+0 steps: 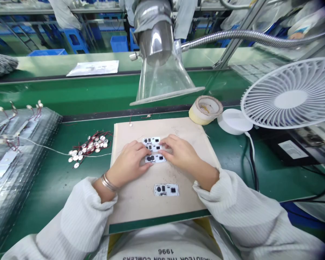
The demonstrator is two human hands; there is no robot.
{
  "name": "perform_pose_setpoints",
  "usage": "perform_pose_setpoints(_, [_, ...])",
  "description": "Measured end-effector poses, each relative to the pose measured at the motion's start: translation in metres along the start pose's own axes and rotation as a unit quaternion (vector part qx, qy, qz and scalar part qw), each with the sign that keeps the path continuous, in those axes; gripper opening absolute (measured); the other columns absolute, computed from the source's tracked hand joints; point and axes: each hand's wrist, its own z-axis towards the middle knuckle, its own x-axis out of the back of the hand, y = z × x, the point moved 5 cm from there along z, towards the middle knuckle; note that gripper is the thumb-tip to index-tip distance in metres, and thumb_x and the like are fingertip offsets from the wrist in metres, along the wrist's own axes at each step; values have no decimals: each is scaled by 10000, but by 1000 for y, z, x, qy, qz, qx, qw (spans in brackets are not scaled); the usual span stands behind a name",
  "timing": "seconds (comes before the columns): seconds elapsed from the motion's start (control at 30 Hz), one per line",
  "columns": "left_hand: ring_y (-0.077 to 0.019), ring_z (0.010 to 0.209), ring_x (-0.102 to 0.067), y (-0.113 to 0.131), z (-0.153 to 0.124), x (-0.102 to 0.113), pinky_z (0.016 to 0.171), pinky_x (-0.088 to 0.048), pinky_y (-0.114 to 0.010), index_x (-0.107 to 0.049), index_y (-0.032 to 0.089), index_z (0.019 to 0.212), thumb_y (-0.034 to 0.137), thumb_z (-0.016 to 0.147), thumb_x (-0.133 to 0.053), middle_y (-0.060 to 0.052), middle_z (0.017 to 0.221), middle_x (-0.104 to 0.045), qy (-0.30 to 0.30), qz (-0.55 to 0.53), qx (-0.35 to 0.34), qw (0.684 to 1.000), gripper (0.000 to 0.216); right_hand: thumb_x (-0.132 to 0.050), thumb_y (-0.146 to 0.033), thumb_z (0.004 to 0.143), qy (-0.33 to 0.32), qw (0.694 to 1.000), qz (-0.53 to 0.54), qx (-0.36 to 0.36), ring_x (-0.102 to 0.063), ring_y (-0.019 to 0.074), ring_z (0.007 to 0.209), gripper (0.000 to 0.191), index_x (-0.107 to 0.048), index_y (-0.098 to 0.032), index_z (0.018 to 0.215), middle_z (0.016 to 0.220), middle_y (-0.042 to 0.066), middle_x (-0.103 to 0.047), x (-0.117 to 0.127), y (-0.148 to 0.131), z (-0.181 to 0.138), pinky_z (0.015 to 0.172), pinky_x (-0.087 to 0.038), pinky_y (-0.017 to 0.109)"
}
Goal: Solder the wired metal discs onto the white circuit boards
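Observation:
Small white circuit boards with black components lie in a close column on a beige sheet (135, 206). The far board (151, 139) and the near board (156, 158) show best; one between them is partly covered by fingers. My left hand (131, 160) grips the left ends of the boards, thumb at the near one. Across from it, my right hand (180, 151) has its bent fingers and thumb at their right ends. Which boards each hand pinches is partly hidden. A separate circuit board (166, 190) lies closer to me, untouched.
Left are small white discs with red wires (89, 146) and stacked clear trays (40, 133). A clear fume hood (162, 81) hangs overhead. A tape roll (206, 109) and a white fan (289, 97) stand right. Other people are across the bench.

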Motion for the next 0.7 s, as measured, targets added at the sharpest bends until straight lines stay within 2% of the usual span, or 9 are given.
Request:
perform_pose_setpoints(0.1, [-281,985,-563,1,-2,0,884,-479,-463,-664,179,1031,289,867,-673,-101,1012,-654,9,-3,-5,1000,198,-718,-360,848,-74,991,-8,111,-648,167,855,147,-680,-226,896,891,4,-683,6,-16,-16,764,-464,269])
perform_pose_setpoints(0.17, [-279,979,-573,-1,-3,0,876,-484,-458,-660,191,1031,289,875,-656,-96,1013,-657,22,-4,-9,1000,184,-720,-576,793,-148,969,-54,192,-652,192,816,398,-668,-225,972,897,15,-688,1,-29,-33,700,-475,292])
perform_pose_setpoints(0.23, [-269,968,-587,-5,-4,-2,865,-491,-439,-660,209,1015,277,872,-649,-79,1006,-658,36,-8,-9,999,159,-622,-769,740,-162,954,-134,215,-632,229,759,683,-623,-157,1042,929,72,-673,-6,-37,-45,629,-479,342])
perform_pose_setpoints(0.27, [-264,966,-591,-8,-4,-4,864,-491,-429,-660,219,1006,275,871,-647,-68,997,-659,41,-7,-5,999,147,-599,-790,739,-161,945,-162,233,-625,234,767,726,-605,-143,1068,961,86,-667,-10,-41,-49,624,-482,351])
perform_pose_setpoints(0.3, [-261,963,-594,-11,-5,-6,861,-492,-424,-660,227,1004,272,869,-645,-61,993,-660,47,-6,-3,999,143,-586,-773,765,-166,937,-184,246,-621,235,779,710,-592,-140,1089,982,90,-661,-14,-44,-51,612,-480,353])
perform_pose_setpoints(0.37, [-260,948,-598,-17,-6,-10,854,-491,-419,-663,238,998,295,868,-647,-53,985,-663,61,-1,-4,998,143,-572,-668,853,-173,928,-204,259,-619,216,785,562,-586,-155,1082,982,68,-658,-19,-49,-52,591,-467,336])
perform_pose_setpoints(0.5, [-252,923,-602,-23,-7,-11,827,-491,-397,-659,241,983,387,873,-658,-48,970,-669,84,-12,-20,996,183,-550,-470,943,-130,936,-208,251,-616,194,841,292,-594,-191,1014,942,22,-653,-18,-47,-41,640,-471,319])
perform_pose_setpoints(0.6, [-232,875,-603,-22,-5,3,789,-486,-365,-652,225,947,389,891,-637,-45,919,-672,118,-28,-37,992,175,-568,-422,949,-81,945,-197,249,-606,204,919,254,-603,-187,1039,984,34,-653,-16,-43,-33,741,-486,319])
perform_pose_setpoints(0.7, [-210,841,-603,-17,-6,31,778,-477,-344,-644,202,926,345,912,-617,-43,868,-666,179,-32,-31,983,146,-616,-394,933,-54,958,-164,228,-608,209,960,249,-616,-188,1072,1043,52,-656,-19,-37,-27,806,-490,318])
